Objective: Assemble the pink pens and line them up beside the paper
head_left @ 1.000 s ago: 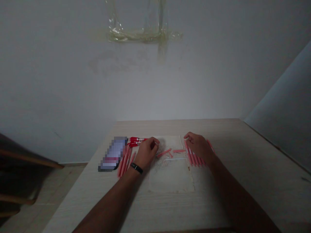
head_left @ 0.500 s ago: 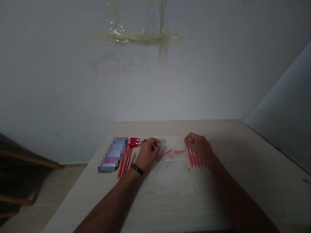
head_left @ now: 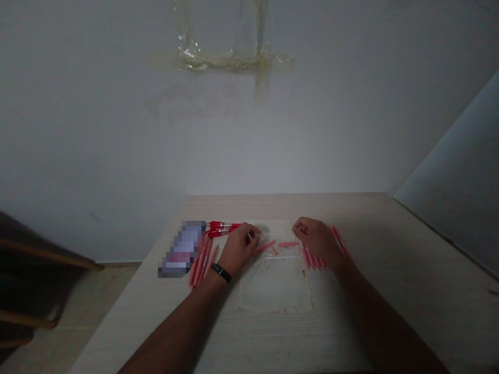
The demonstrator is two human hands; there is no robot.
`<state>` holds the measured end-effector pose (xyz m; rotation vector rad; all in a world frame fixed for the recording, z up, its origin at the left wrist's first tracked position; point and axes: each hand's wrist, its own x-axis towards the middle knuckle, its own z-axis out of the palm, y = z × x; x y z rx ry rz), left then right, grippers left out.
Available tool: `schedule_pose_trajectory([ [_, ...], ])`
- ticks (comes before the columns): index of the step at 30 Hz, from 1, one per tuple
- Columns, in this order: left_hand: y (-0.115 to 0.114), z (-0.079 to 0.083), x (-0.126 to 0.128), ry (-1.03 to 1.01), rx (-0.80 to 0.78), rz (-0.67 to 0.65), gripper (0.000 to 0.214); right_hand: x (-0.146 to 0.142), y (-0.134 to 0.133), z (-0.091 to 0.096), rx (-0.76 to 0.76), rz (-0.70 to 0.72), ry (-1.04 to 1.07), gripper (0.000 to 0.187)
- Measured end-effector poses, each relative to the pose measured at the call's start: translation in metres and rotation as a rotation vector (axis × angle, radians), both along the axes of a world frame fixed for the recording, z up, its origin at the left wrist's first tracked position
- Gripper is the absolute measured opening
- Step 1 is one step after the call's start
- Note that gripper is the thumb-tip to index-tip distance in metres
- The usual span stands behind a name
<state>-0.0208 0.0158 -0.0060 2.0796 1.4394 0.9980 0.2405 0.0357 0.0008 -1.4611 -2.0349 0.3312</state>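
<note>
My left hand, wearing a black wristband, rests over the left edge of a pale sheet. Its fingers are curled with thumb and index close together, and anything between them is too small to make out. My right hand is closed in a pinch above the upper ends of a row of pink pen-like sticks; what it pinches is unclear. Between the hands lie short pink pieces and a thin white strip. More pink sticks lie left of my left wrist.
Red pens with silvery parts lie behind my left hand. A pixelated phone-like slab is at the table's left. Another pink stick lies right of my right hand. The table meets the wall at the back.
My right hand has shifted slightly left, off the top of the pink row towards the sheet. My left hand has edged slightly right. The loose pieces lie about as before.
</note>
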Motion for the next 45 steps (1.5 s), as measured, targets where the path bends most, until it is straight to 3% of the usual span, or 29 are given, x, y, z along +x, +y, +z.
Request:
schedule_pose_trajectory([
  [8, 0.004, -0.01, 0.0, 0.043, 0.019, -0.032, 0.013, -0.004, -0.002, -0.001, -0.001, 0.021, -0.007, 0.018],
  [27, 0.0, -0.003, 0.0, 0.069, 0.031, -0.071, 0.015, -0.001, -0.002, -0.001, -0.01, 0.046, -0.025, 0.013],
  [35, -0.004, -0.01, 0.007, 0.224, 0.13, -0.296, 0.015, -0.033, -0.014, -0.01, -0.072, 0.204, -0.18, 0.007],
  [45, -0.003, -0.012, 0.008, 0.266, 0.137, -0.278, 0.011, -0.042, -0.019, -0.014, -0.084, 0.215, -0.264, 0.012],
])
